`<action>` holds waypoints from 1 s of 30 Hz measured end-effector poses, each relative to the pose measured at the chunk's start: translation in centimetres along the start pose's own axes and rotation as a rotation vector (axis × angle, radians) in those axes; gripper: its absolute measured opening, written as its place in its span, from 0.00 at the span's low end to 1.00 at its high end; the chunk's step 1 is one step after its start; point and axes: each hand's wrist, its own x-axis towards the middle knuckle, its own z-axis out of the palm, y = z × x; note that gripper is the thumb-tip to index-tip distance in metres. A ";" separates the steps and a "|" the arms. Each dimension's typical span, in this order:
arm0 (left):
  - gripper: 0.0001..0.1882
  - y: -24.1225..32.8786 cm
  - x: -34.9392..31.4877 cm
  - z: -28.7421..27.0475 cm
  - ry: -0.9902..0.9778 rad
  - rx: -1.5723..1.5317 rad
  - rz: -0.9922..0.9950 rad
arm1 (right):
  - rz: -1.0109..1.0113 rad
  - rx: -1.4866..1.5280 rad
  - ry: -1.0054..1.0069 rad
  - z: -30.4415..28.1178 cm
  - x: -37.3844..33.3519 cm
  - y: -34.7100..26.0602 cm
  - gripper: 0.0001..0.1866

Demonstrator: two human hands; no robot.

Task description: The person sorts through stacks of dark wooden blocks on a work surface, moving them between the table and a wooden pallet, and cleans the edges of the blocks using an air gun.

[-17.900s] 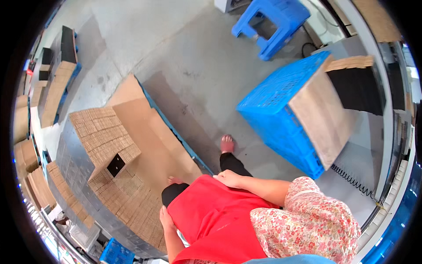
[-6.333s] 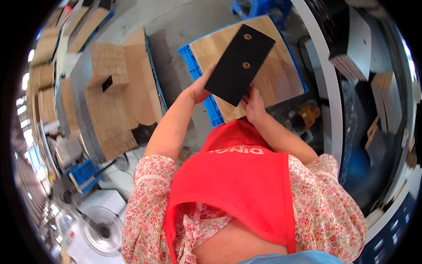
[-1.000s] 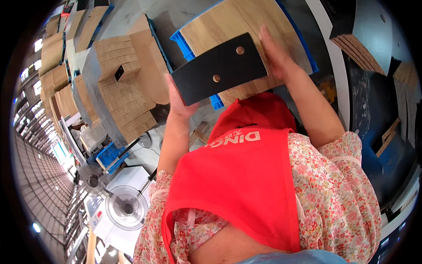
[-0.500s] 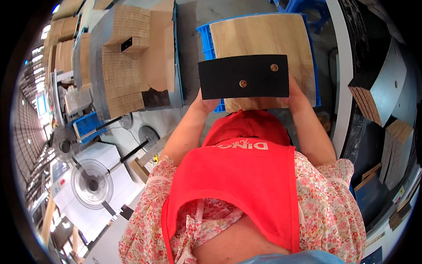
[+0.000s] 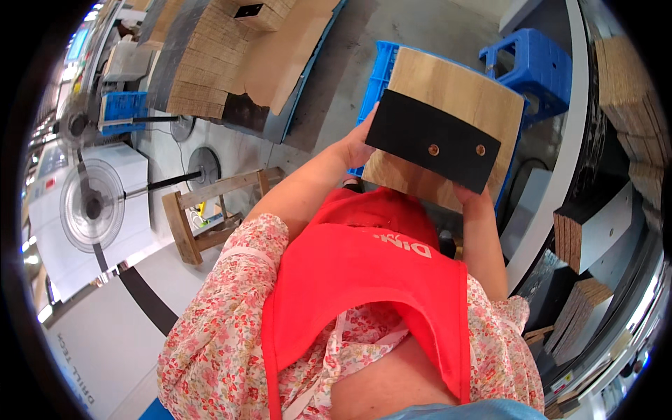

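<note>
A black rectangular board (image 5: 413,126) with two round holes is held in both hands, its right end lower in the view. My left hand (image 5: 358,145) grips its left end. My right hand (image 5: 467,194) holds the lower edge near the right corner, most of its fingers hidden beneath. Under the black board is a light wood-grain panel (image 5: 448,80), resting on a blue plastic crate (image 5: 381,73). I cannot tell whether the black board touches the panel.
Left of the crate are stacked boards (image 5: 203,59) beside a cardboard sheet (image 5: 287,52). A blue stool (image 5: 535,70) stands far right. More cut boards (image 5: 595,224) lie along the right. A standing fan (image 5: 91,203) and a wooden frame (image 5: 183,227) are at left.
The whole view has turned, so the crate, stacks and my arms appear tilted clockwise. The black board stays in both hands and now slopes down to the right. The blue stool shows more fully.
</note>
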 end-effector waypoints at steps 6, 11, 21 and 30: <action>0.37 -0.4 -0.9 -1.2 -0.157 0.117 0.111 | -0.025 -0.012 -0.098 0.1 -0.6 1.2 0.21; 0.37 0.3 -3.8 -2.7 -0.046 0.126 0.149 | -0.017 0.130 -0.712 -2.4 0.6 4.1 0.21; 0.38 5.6 -10.9 -15.7 0.001 0.038 0.159 | -0.069 -0.118 -0.593 10.1 -1.1 13.4 0.22; 0.35 16.0 -20.1 -27.3 0.222 -0.149 0.135 | -0.548 -0.966 -0.559 23.7 2.5 26.4 0.22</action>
